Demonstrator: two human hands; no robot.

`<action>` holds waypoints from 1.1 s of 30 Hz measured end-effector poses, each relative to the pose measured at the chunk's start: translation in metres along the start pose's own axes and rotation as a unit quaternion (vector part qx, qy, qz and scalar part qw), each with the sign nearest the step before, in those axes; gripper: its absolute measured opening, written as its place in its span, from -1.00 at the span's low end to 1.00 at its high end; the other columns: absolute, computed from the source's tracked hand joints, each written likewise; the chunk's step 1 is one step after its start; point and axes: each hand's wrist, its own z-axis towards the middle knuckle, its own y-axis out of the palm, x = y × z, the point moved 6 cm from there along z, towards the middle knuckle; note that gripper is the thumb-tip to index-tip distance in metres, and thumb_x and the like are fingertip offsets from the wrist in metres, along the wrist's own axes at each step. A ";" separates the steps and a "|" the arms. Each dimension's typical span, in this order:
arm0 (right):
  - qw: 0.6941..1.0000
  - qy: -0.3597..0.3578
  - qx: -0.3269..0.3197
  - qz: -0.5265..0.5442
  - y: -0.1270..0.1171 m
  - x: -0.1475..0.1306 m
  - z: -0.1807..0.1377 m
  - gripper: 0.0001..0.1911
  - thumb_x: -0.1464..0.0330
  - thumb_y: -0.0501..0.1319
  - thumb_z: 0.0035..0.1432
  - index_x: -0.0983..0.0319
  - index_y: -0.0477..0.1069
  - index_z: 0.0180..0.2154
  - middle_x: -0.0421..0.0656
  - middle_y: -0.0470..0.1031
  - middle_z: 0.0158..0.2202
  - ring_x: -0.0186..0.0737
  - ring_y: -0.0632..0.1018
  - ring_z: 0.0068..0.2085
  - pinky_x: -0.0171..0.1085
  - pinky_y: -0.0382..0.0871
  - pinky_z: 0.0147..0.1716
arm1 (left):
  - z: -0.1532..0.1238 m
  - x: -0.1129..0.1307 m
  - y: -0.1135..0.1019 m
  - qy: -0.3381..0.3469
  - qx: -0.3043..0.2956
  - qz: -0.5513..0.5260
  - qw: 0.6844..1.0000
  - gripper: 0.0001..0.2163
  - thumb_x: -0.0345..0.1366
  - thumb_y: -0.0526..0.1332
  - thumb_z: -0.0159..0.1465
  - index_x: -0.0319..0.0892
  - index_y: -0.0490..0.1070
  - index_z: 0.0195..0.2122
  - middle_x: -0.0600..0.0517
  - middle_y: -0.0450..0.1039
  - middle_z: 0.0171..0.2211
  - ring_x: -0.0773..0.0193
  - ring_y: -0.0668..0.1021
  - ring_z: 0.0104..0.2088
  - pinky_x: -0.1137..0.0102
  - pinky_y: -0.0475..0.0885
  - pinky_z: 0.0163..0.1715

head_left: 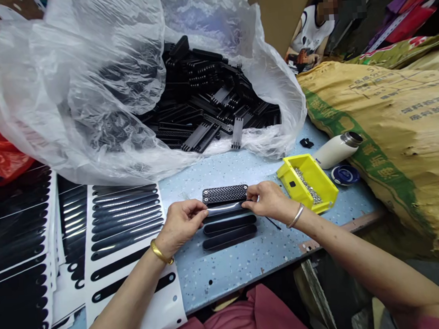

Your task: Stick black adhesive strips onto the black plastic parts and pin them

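Between my hands a glossy black strip with rounded ends [224,209] is stretched out level. My left hand [181,222] pinches its left end between thumb and fingers. Its right end is in the pinch of my right hand [270,201]. Just behind the strip lies a black plastic bar with a mesh-patterned face [225,194] and small screws at its corners; my right fingertips are close to its right end. Nearer to me rest two smooth black bars [229,225], one in front of the other. Whether the strip touches a bar beneath it, I cannot tell.
White sheets of black strips [131,256] cover the left. A large clear plastic bag [97,88] full of black plastic parts [200,100] spreads behind. To the right stand a yellow bin [294,189] of small metal screws, a tilted white bottle [333,151] and sacks [385,123]. Another person sits beyond.
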 end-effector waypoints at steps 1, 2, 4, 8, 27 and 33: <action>1.000 0.001 -0.003 0.005 0.000 0.000 0.000 -0.87 0.30 0.32 -0.02 0.20 0.50 -0.53 -0.24 0.50 -0.57 -0.31 0.44 -0.50 -0.35 0.11 -0.53 | 0.000 0.001 0.000 -0.001 -0.001 -0.001 1.000 -0.85 -0.24 0.28 0.04 -0.24 0.51 -0.46 0.05 0.46 -0.56 0.37 0.48 -0.62 0.51 0.43 -0.61; 1.000 0.005 -0.007 0.009 0.000 0.001 0.001 -0.87 0.29 0.33 -0.02 0.20 0.50 -0.53 -0.24 0.49 -0.58 -0.31 0.44 -0.51 -0.35 0.10 -0.53 | 0.000 0.001 0.000 -0.002 -0.002 -0.002 1.000 -0.85 -0.24 0.29 0.04 -0.24 0.51 -0.46 0.05 0.46 -0.56 0.37 0.48 -0.62 0.51 0.43 -0.60; 1.000 0.016 -0.020 0.011 0.000 0.002 0.003 -0.86 0.28 0.34 -0.04 0.19 0.50 -0.55 -0.25 0.47 -0.60 -0.33 0.42 -0.53 -0.35 0.09 -0.55 | 0.000 0.002 0.000 -0.004 -0.004 -0.005 1.000 -0.84 -0.24 0.29 0.04 -0.24 0.50 -0.47 0.05 0.47 -0.56 0.37 0.48 -0.62 0.50 0.43 -0.60; 0.998 0.032 -0.047 -0.006 -0.001 0.003 0.011 -0.82 0.25 0.38 -0.10 0.19 0.50 -0.58 -0.25 0.45 -0.63 -0.33 0.41 -0.54 -0.34 0.09 -0.57 | 0.001 0.001 0.000 -0.004 -0.004 -0.011 1.000 -0.84 -0.24 0.30 0.02 -0.24 0.50 -0.47 0.05 0.46 -0.58 0.37 0.47 -0.63 0.50 0.42 -0.62; 0.991 0.006 -0.054 -0.120 -0.015 0.004 0.016 -0.51 -0.01 0.38 -0.14 0.25 0.38 -0.70 -0.09 0.45 -0.65 -0.18 0.52 -0.49 -0.33 0.15 -0.59 | 0.003 0.000 0.000 0.009 -0.015 -0.038 0.999 -0.85 -0.26 0.31 -0.05 -0.25 0.49 -0.51 0.09 0.42 -0.63 0.38 0.45 -0.69 0.51 0.38 -0.67; 0.972 0.147 -0.041 0.180 -0.009 0.034 -0.011 -0.60 0.30 0.30 0.05 0.28 0.29 -0.72 -0.21 0.35 -0.78 -0.40 0.36 -0.77 -0.43 0.13 -0.73 | 0.001 0.001 -0.002 -0.006 -0.018 -0.044 0.999 -0.83 -0.24 0.30 -0.06 -0.26 0.48 -0.51 0.09 0.41 -0.63 0.40 0.44 -0.69 0.52 0.36 -0.67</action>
